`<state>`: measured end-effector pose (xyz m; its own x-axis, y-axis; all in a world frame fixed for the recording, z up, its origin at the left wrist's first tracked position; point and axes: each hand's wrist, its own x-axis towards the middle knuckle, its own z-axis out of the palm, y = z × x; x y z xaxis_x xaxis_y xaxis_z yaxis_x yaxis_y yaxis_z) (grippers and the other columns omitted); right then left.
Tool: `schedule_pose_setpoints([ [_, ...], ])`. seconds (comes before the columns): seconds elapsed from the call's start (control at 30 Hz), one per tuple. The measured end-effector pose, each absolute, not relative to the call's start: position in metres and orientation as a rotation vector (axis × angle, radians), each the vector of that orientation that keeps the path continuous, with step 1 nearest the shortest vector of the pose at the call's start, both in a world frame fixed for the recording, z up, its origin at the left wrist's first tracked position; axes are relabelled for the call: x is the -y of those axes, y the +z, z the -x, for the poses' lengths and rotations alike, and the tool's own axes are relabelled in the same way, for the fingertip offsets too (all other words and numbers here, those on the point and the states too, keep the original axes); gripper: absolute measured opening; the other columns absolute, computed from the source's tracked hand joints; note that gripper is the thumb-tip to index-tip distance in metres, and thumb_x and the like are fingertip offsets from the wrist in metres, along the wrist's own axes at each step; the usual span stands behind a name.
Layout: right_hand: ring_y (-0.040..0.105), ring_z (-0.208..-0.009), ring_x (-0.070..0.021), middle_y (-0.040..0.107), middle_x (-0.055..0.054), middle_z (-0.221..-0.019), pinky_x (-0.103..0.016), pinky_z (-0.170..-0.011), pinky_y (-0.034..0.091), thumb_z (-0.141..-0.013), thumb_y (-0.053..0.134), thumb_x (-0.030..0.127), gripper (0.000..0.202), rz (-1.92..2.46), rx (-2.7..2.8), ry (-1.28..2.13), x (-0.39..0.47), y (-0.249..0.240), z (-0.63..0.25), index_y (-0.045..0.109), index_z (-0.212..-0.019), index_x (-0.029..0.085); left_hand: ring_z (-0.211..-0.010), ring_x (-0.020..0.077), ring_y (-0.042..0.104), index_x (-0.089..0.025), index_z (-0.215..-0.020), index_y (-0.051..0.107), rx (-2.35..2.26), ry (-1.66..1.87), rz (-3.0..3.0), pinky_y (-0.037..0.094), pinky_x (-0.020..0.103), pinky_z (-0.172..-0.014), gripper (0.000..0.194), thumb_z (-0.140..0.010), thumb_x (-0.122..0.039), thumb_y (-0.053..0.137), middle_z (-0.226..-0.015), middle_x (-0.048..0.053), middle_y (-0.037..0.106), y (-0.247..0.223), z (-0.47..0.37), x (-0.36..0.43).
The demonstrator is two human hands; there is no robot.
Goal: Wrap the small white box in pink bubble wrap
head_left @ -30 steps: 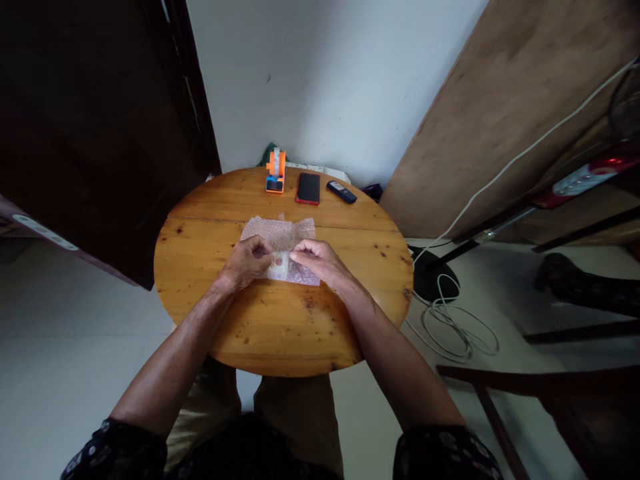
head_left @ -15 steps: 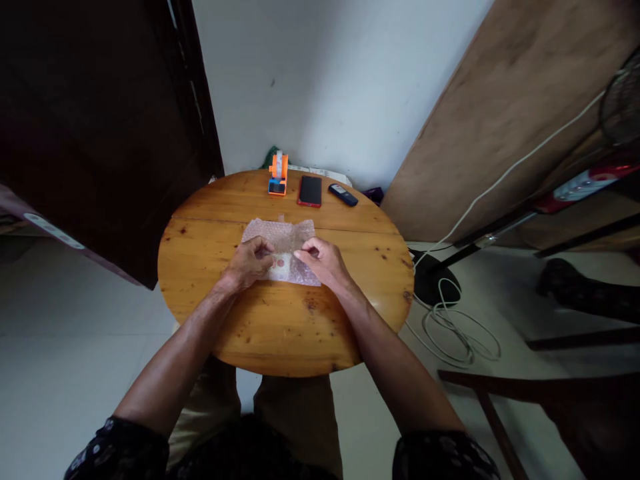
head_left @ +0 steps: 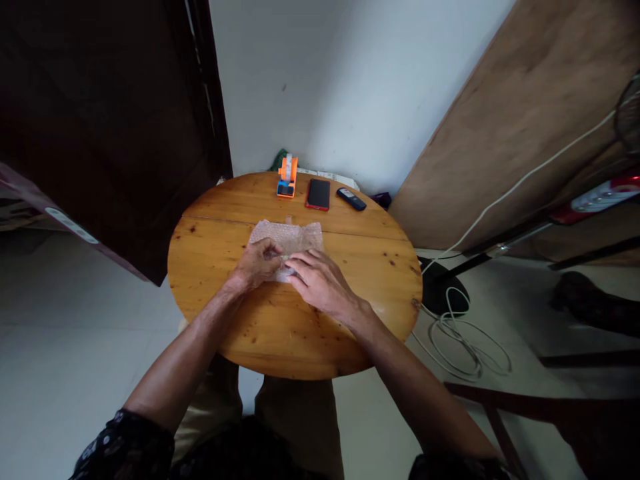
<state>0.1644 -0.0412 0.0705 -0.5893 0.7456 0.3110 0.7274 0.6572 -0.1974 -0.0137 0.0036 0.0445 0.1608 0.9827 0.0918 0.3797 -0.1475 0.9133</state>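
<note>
A sheet of bubble wrap (head_left: 283, 231) lies on the round wooden table (head_left: 300, 340) in front of me. My left hand (head_left: 259, 264) is at its near left part, thumb and fingertips pinched together on the wrap. Across the near right part stretches my right hand (head_left: 323, 279), palm down, fingers extended and reaching toward the left fingertips. Both hands cover much of the sheet. A small pale patch shows between the fingertips, too covered to make out. A short clear strip of tape sticks out at the wrap's far edge.
Along the table's far side stand an orange tape dispenser (head_left: 287, 177), a red-edged black smartphone (head_left: 318, 194) and a dark keypad handset (head_left: 351, 199). White wall rises behind. A coiled white cable (head_left: 465, 340) lies on the floor at right, near a dark chair (head_left: 565, 400).
My right hand has gone from a pinch at the wrap's right side to lying flat, farther left over it. The pale piece with round reddish spots is now mostly covered. The view has shifted slightly.
</note>
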Motion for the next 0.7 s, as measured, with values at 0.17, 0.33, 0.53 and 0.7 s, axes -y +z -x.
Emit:
schedule_pose_setpoints([
  [0.17, 0.053, -0.112, -0.0257, 0.064, -0.012, -0.124, -0.041, -0.099, 0.043, -0.096, 0.055, 0.023, 0.029, 1.218, 2.599, -0.044, 0.042, 0.067, -0.162, 0.065, -0.122, 0.016, -0.075, 0.0151, 0.058, -0.017, -0.084, 0.066, -1.410, 0.904, -1.703, 0.045, 0.025, -0.070, 0.016, -0.071, -0.026, 0.064, -0.081, 0.000, 0.066, 0.054, 0.020, 0.000],
  [0.33, 0.051, -0.108, -0.0264, 0.062, -0.012, -0.119, -0.042, -0.095, 0.042, -0.097, 0.056, 0.027, 0.029, 1.214, 2.703, -0.139, 0.044, 0.073, -0.157, 0.063, -0.123, 0.018, -0.075, 0.0164, 0.059, -0.016, -0.098, 0.068, -1.529, 0.836, -1.808, 0.044, 0.026, -0.069, 0.028, -0.072, -0.025, 0.061, -0.082, 0.001, 0.065, 0.065, 0.046, 0.005],
  [0.53, 0.050, -0.107, -0.0279, 0.060, -0.014, -0.114, -0.043, -0.093, 0.039, -0.096, 0.056, 0.027, 0.026, 1.225, 2.768, -0.270, 0.042, 0.076, -0.147, 0.064, -0.120, 0.021, -0.065, 0.0167, 0.056, -0.017, -0.095, 0.068, -1.729, 0.675, -1.893, 0.039, 0.026, -0.060, 0.027, -0.070, -0.017, 0.057, -0.071, 0.001, 0.062, 0.055, 0.056, 0.004],
  [0.7, 0.050, -0.108, -0.0293, 0.060, -0.016, -0.114, -0.044, -0.093, 0.038, -0.098, 0.050, 0.023, 0.025, 1.234, 2.791, -0.308, 0.041, 0.080, -0.141, 0.067, -0.116, 0.019, -0.072, 0.0186, 0.060, -0.017, -0.094, 0.067, -1.869, 0.750, -1.923, 0.042, 0.026, -0.064, 0.026, -0.071, -0.030, 0.065, -0.079, 0.004, 0.066, 0.047, 0.068, 0.006],
])
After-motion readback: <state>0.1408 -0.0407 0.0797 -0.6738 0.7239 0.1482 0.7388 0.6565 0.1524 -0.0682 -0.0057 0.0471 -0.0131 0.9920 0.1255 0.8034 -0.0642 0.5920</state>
